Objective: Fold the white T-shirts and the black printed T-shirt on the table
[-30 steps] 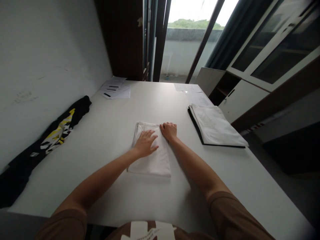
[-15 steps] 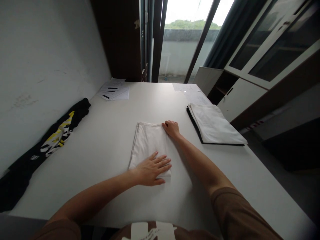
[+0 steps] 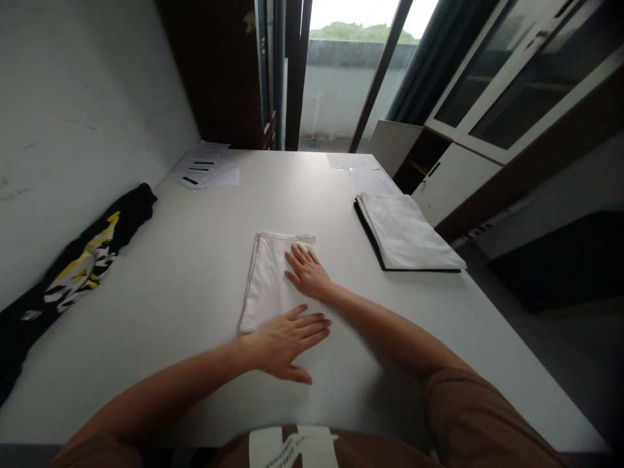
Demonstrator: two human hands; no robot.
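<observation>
A folded white cloth (image 3: 267, 273), probably a garment, lies flat on the white table in front of me. Over its near edge my left hand (image 3: 287, 341) is laid flat, fingers stretched to the right and thumb spread. My right hand (image 3: 308, 272) rests palm down on the upper right part of the cloth, its fingers extended toward the far left. Both hands hide parts of the cloth, including most of its near right corner. Neither hand grips anything.
On the right of the table (image 3: 195, 260) sits a stack of folded white fabric (image 3: 407, 231) over a black piece. A black garment with yellow and white print (image 3: 88, 260) lies along the left wall. Papers (image 3: 209, 170) lie at the far left corner, others (image 3: 355, 170) at the far right.
My right hand has left the cloth's far right corner, opened, and come to lie flat on the cloth. My left hand stays near the front edge, its thumb spread wider. The view shifted slightly.
</observation>
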